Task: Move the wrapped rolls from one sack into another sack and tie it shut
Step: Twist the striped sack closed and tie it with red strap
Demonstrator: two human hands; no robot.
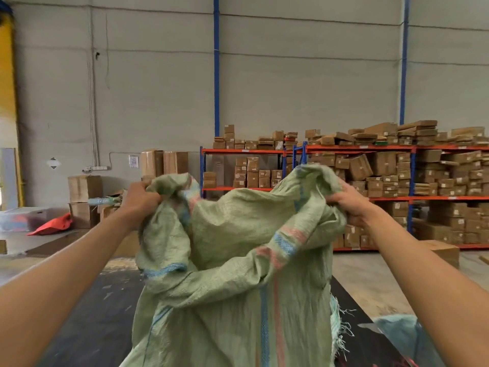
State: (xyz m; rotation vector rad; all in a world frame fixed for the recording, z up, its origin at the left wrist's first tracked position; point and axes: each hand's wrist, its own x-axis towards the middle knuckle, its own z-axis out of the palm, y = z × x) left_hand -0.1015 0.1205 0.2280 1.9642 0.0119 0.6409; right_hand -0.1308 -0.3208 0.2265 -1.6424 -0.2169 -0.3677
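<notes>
The green woven sack [232, 287] stands upright on the dark floor mat [100, 313], its mouth lifted. The left hand [140, 200] has its grip bunched tight on one side of the rim, and the right hand [346, 205] has its grip clenched on the opposite side. No wrapped rolls show, so whether it is filled cannot be told. To tie well, I judge both fistfuls should be gathered evenly toward the middle, kept taut, leaving enough slack fabric above the contents to knot.

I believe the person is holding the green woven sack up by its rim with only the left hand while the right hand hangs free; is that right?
Not quite: both hands hold it. In the head view the left hand grips bunched fabric at one side of the green woven sack, and the right hand grips the rim at the other side, keeping the mouth spread open between them.
</notes>
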